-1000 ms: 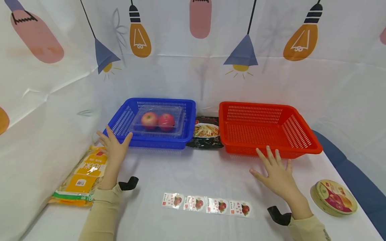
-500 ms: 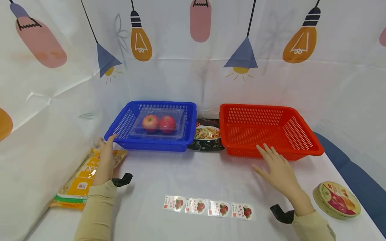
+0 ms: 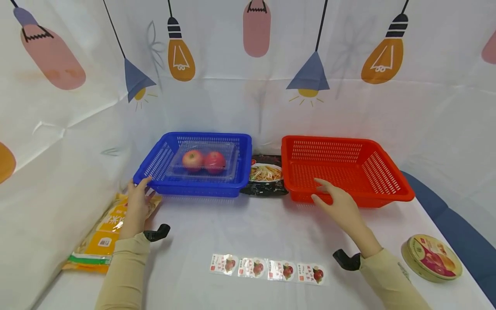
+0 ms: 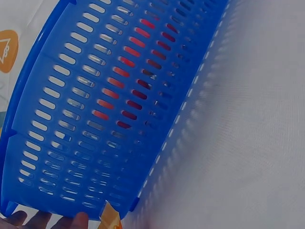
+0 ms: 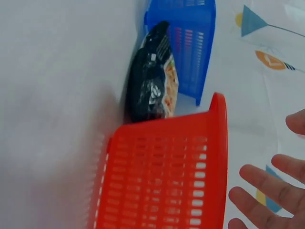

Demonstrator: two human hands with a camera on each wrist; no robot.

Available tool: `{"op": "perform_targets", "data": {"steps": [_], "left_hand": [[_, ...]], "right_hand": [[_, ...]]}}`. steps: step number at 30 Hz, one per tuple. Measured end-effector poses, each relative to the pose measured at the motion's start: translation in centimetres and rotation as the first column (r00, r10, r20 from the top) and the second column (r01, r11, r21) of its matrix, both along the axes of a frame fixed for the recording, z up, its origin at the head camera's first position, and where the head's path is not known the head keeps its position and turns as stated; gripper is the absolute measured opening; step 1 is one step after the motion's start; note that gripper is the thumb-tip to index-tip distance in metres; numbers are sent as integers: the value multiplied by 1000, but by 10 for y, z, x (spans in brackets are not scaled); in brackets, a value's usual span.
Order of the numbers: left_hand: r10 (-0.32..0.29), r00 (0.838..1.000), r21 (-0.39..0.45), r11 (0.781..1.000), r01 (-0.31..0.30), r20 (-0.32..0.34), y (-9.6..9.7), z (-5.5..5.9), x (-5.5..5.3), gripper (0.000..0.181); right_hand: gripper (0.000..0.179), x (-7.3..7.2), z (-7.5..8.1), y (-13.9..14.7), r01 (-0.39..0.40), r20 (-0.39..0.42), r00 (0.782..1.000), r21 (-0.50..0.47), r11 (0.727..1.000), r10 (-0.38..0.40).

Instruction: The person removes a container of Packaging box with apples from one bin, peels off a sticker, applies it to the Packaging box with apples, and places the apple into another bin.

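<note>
At the left front corner of the blue basket [image 3: 197, 188], my left hand [image 3: 135, 211] grips the rim between thumb and bent fingers. In the left wrist view its fingertips [image 4: 69, 222] line the basket's end wall. That basket holds a clear plastic box [image 3: 232, 160] with two apples [image 3: 214, 162] inside. My right hand [image 3: 342, 211] hovers by the front rim of the red basket [image 3: 329, 148], overlapping it in the head view, thumb apart from the fingers. Spread fingers [image 5: 267, 183] show beside the red wall in the right wrist view, holding nothing.
A black noodle packet [image 3: 265, 173] lies between the baskets. Under my left forearm is a yellow food bag [image 3: 102, 237]. Several fruit stickers [image 3: 267, 269] form a row at the front, and a round tin [image 3: 434, 258] stands at right. A printed white curtain [image 3: 224, 103] hangs behind.
My left hand has moved off its spread pose to the blue basket's corner. The right hand has shifted left and forward to the red basket's rim, its fingers bending. Both baskets stay put.
</note>
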State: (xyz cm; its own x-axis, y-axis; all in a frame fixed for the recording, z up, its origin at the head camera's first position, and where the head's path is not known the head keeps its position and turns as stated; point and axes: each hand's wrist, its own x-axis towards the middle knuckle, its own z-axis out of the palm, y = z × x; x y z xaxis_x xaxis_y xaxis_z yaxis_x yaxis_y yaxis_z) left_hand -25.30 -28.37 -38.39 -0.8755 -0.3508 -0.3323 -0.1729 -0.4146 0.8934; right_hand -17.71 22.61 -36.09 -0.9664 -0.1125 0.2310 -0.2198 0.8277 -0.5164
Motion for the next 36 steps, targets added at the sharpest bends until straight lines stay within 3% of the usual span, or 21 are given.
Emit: {"op": "perform_targets", "data": {"steps": [10, 18, 24, 29, 36], "left_hand": [[47, 999, 2, 999, -47, 4, 2, -8, -4, 77], [45, 999, 12, 999, -45, -6, 2, -8, -4, 81], [14, 1000, -33, 999, -14, -13, 1, -8, -2, 77], [27, 999, -40, 999, -28, -29, 2, -9, -1, 77], [50, 998, -51, 997, -52, -42, 1, -10, -5, 74]], "right_hand": [[47, -22, -3, -36, -51, -21, 999, -41, 998, 50], [46, -40, 0, -67, -88, -7, 996, -76, 993, 87], [41, -56, -3, -96, -172, -24, 985, -159, 972, 171], [37, -70, -7, -121, -237, 8, 968, -301, 923, 251], [43, -91, -1, -157, -273, 99, 914, -566, 778, 393]]}}
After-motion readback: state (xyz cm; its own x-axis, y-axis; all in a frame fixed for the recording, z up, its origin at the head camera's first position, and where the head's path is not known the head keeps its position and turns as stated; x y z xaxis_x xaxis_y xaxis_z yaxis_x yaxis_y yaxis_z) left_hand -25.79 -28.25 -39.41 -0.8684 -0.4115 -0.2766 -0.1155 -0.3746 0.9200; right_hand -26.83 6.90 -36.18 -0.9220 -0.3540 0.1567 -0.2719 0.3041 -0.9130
